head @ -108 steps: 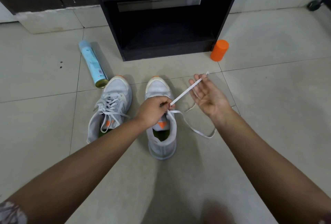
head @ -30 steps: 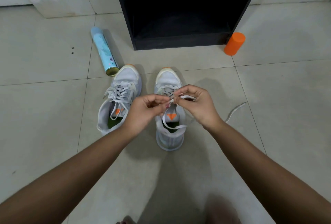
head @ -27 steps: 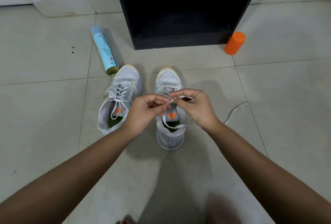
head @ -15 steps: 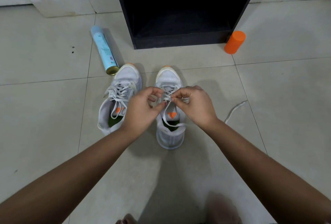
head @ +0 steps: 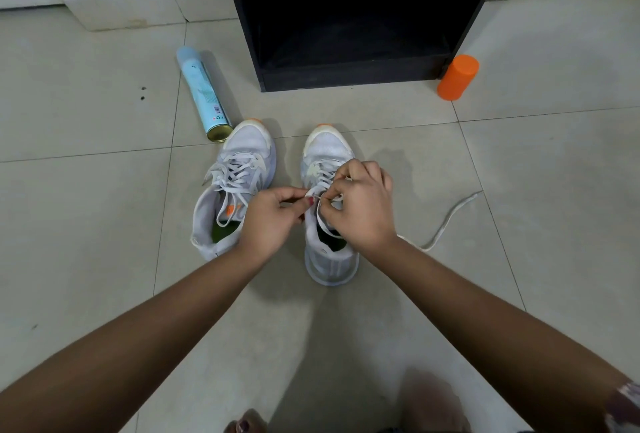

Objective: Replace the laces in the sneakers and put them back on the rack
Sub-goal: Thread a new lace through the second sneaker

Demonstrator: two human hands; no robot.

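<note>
Both pale grey sneakers (head: 328, 158) point toes toward the rack (head: 349, 72). Left hand (head: 268, 221) and right hand (head: 362, 207) pinch the white lace (head: 446, 221).

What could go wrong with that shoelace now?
The lace has one long end trailing on the floor, so the ends may finish uneven. The left hand and right hand only pinch it over the right sneaker; a slip might undo the threading. The spray can might roll if bumped.
</note>
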